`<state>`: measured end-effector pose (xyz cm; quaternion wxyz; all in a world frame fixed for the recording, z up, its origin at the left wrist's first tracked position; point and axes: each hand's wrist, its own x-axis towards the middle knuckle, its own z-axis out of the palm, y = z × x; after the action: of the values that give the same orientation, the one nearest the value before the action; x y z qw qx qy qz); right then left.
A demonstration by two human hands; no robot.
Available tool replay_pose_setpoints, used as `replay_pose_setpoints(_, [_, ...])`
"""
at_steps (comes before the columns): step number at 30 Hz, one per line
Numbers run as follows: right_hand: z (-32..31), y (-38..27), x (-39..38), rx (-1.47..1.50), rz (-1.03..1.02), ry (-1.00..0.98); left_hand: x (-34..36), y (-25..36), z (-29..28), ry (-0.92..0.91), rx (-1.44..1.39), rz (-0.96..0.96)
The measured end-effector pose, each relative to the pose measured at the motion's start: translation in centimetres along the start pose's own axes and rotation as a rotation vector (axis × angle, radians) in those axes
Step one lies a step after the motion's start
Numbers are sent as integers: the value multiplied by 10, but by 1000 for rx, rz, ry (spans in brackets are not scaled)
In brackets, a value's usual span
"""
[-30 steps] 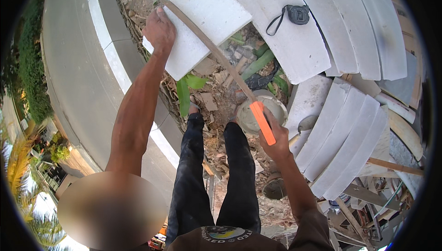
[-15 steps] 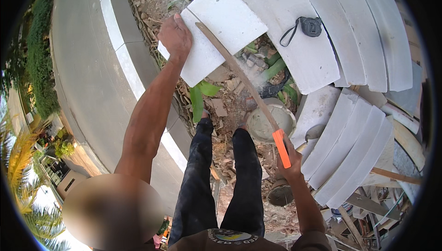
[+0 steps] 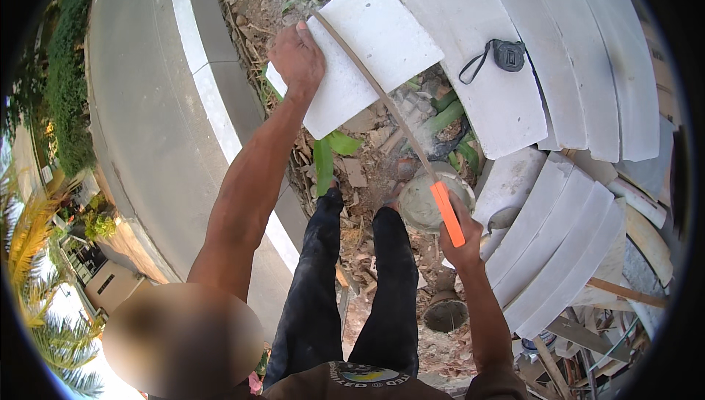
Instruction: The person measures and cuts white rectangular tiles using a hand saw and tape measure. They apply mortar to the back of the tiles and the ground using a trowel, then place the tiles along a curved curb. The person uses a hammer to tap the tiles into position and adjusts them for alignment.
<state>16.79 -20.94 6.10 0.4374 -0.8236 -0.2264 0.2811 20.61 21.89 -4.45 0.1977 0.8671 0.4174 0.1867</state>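
Observation:
My right hand [image 3: 463,237] is closed around the orange handle of a handsaw [image 3: 396,112]. Its long, brownish blade lies across a white lightweight block [image 3: 376,29], the tip reaching the block's far edge. My left hand [image 3: 297,59] grips the block's left side, just left of the blade, with the thumb towards the blade and the other fingers partly hidden. Below the saw's handle end stands a round bucket [image 3: 422,209] of grey mortar.
Long white slabs [image 3: 477,18] lie to the right, a black tape measure [image 3: 508,55] on one. More blocks [image 3: 551,216] are stacked nearer, beside a trowel [image 3: 504,217]. Rubble and green leaves [image 3: 323,165] cover the ground. A kerb [image 3: 213,99] and road run along the left.
The saw has slid forward and away from me, its tip moving up to the block's far edge. My left hand stays on the block; the whole view has shifted slightly.

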Motion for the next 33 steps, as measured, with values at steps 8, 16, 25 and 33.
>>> replay_pose_setpoints(8, [28, -44, 68, -12, -77, -2, 7, 1, -1, -57, 17, -50])
replay_pose_setpoints(16, [51, -57, 116, -73, 17, 0, 2, 1, 16, 15, -16, -16])
replay_pose_setpoints(25, [1, 2, -16, -126, -43, 87, 5, 9, 6, -10, -3, 1])
replay_pose_setpoints(33, [43, -23, 81, -101, 29, -38, 4, -8, 11, -11, -28, 16])
